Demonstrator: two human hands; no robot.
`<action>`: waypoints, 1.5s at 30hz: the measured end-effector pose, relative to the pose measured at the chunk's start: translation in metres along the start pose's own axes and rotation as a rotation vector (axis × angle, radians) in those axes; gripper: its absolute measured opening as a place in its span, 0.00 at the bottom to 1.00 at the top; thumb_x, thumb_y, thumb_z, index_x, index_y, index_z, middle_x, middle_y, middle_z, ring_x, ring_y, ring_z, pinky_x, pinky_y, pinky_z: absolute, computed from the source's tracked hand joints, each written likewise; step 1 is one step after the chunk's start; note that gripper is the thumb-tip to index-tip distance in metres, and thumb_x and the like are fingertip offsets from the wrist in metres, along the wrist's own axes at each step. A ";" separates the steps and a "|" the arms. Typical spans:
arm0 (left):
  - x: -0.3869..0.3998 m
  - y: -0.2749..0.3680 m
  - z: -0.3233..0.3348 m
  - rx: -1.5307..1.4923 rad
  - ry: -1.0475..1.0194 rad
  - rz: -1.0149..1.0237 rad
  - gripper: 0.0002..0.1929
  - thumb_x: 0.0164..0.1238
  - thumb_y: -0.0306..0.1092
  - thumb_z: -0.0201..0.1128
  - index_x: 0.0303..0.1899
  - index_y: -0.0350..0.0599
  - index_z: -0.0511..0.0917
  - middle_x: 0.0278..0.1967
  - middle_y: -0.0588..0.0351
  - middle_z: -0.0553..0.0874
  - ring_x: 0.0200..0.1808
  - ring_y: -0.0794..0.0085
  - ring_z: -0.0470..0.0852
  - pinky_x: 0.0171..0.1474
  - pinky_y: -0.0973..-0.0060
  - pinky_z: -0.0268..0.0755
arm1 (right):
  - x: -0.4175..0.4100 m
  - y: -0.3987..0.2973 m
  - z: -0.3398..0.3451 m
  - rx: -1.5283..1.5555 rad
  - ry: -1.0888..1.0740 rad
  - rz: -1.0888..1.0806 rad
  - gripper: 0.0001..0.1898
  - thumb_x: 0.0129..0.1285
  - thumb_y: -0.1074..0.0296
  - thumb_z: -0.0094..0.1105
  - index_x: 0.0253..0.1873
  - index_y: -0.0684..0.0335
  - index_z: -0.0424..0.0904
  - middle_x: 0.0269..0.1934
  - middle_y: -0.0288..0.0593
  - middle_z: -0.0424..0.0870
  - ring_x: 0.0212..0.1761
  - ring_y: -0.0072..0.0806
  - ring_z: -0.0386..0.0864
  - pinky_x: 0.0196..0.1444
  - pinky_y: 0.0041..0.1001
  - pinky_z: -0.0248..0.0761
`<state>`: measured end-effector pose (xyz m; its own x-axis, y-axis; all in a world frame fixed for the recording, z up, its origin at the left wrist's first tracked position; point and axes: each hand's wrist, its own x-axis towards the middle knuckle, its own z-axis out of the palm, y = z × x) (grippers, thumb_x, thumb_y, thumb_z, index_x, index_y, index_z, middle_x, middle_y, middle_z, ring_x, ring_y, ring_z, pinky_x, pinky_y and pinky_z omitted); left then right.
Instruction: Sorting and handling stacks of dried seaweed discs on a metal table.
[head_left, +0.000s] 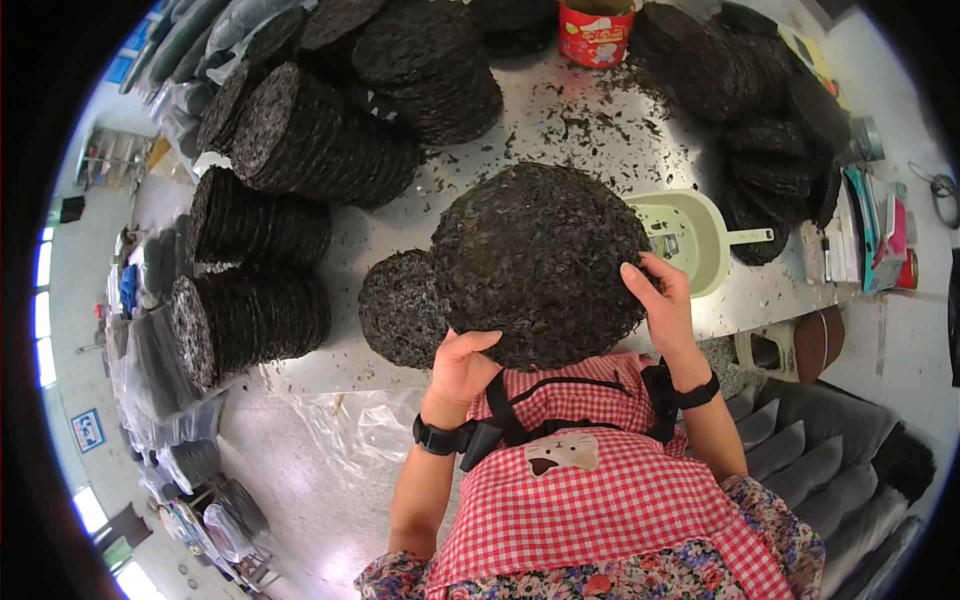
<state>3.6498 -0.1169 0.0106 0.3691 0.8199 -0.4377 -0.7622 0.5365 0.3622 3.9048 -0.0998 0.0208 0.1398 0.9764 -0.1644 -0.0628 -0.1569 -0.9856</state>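
Observation:
Both hands hold up a round sheet of dried seaweed (544, 259), dark and rough; whether it is one sheet or more cannot be told. My left hand (463, 364) grips its lower left edge, thumb on top. At the lower right edge, my right hand (660, 296) pinches it with the thumb on top. A smaller-looking round of dried seaweed (401, 307) lies on the metal table (375, 232), partly hidden behind the held one. To the right, a pale green plastic scoop (709, 259) with dark bits inside is partly covered by the held round.
Stacks of round dried seaweed (255, 322) line the table's left side, and more stand at the back (427, 75) and right (772, 157). A red tub (596, 34) stands at the back among scattered flakes. Books or folders (870, 229) stand at the right end, beyond a stool (795, 345).

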 end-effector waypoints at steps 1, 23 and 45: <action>0.000 0.000 -0.001 -0.058 -0.013 -0.023 0.24 0.55 0.16 0.52 0.56 0.38 0.73 0.55 0.48 0.79 0.59 0.56 0.74 0.62 0.54 0.65 | -0.001 0.000 0.000 -0.002 0.001 0.001 0.15 0.63 0.62 0.62 0.28 0.65 0.70 0.23 0.24 0.62 0.26 0.11 0.55 0.26 0.18 0.48; 0.000 0.006 0.009 -0.102 -0.031 0.086 0.24 0.75 0.47 0.44 0.65 0.44 0.64 0.64 0.52 0.70 0.64 0.57 0.69 0.66 0.55 0.60 | -0.002 -0.031 -0.008 -0.046 0.538 -0.415 0.22 0.59 0.75 0.59 0.59 0.67 0.71 0.51 0.42 0.79 0.58 0.31 0.72 0.60 0.28 0.63; 0.005 0.000 0.006 -0.153 -0.093 0.134 0.28 0.73 0.52 0.46 0.66 0.43 0.62 0.64 0.49 0.69 0.64 0.55 0.68 0.67 0.55 0.58 | -0.021 -0.015 0.006 -0.960 -0.074 -1.085 0.16 0.53 0.75 0.59 0.49 0.59 0.79 0.54 0.45 0.78 0.57 0.39 0.76 0.55 0.36 0.71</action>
<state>3.6550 -0.1116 0.0137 0.3009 0.9006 -0.3136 -0.8770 0.3905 0.2799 3.8965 -0.1175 0.0389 -0.3648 0.6774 0.6388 0.7163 0.6425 -0.2723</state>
